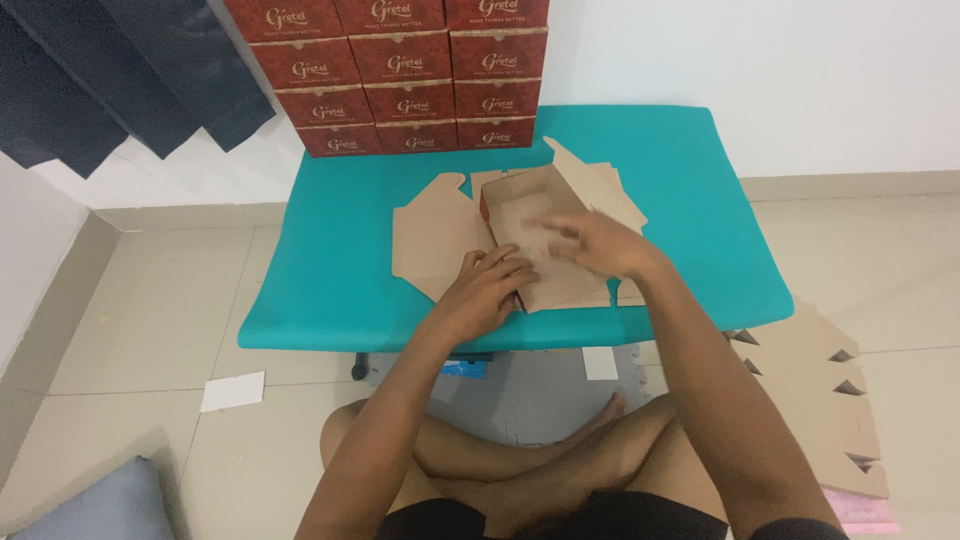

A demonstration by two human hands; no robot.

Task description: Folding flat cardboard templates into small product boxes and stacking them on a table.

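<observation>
Person is sitting cross-legged on the floor, so starting nearest: a stack of flat cardboard blanks [825,400] is lying on the tiles at the near right, with a small white card [233,391] sitting on the floor at the near left.

Moving up to the teal tabletop [330,270]. The left hand [485,290] is resting with fingers curled, pressing on the near left edge of a half-folded cardboard box [535,240], fingertips touching the box wall. The right hand [600,243] is lying over the box's near right side, fingers spread and reaching into the open tray part; it's motion-blurred, so I can't tell whether it's pinching anything. The box itself is sitting about mid-tabletop, brown inside with a red outer face showing on its left wall. A flat unfolded blank [430,235] is lying just left of it, partly under it.

At the far edge, dark red boxes [400,75] with pale lettering are standing stacked in three columns against the white wall.
</observation>
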